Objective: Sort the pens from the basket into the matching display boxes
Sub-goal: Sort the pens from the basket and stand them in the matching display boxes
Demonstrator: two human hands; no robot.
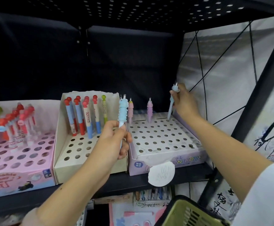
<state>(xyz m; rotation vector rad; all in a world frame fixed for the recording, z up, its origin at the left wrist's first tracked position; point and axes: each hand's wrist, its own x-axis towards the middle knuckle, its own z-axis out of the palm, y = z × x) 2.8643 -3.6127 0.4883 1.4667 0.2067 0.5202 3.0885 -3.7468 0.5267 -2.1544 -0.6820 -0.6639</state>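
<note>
Three display boxes stand on a dark shelf. The lilac unicorn box [162,154] at the right holds a pink pen [130,111] and a purple pen [149,110] in its back row. My right hand [184,101] grips a light blue unicorn pen [171,105] near its top, with its tip in a back-row hole. My left hand [115,139] holds a second light blue unicorn pen [122,111] upright in front of the gap between the middle and right boxes. A green basket [191,212] shows at the bottom right.
The cream middle box [63,167] holds several red-capped pens and one green-capped pen [104,110]. The pink left box [19,175] holds several red-topped pens. A white paper tag [161,174] hangs off the shelf edge. A perforated shelf lies overhead and a black frame post stands at right.
</note>
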